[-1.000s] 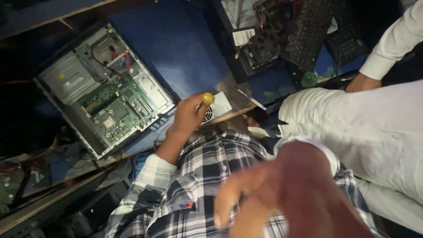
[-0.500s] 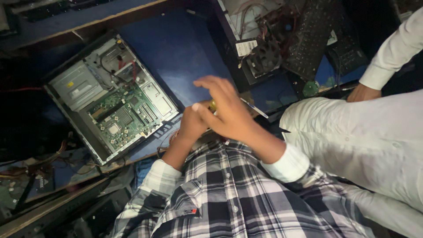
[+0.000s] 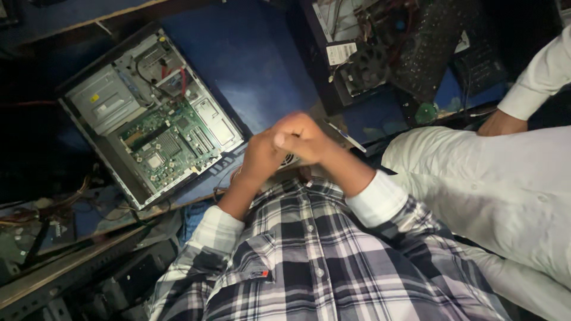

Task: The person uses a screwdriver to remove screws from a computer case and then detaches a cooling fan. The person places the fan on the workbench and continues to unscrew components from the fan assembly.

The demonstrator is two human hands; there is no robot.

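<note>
Right now, both hands are meeting just beside the open computer case (image 3: 156, 116) on the blue table (image 3: 262, 59): right hand (image 3: 306, 138) curling closed over left hand (image 3: 262, 156); whether they grip anything I cannot tell.

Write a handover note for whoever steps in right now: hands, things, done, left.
Left hand and right hand are clasped together over the blue table; anything in their grip is hidden.
Open computer case lies on its side to the left, circuit board exposed, untouched.
A small fan part peeks out under the hands.
A co-worker in a white shirt stands at right.
Done and left: cannot tell.
</note>
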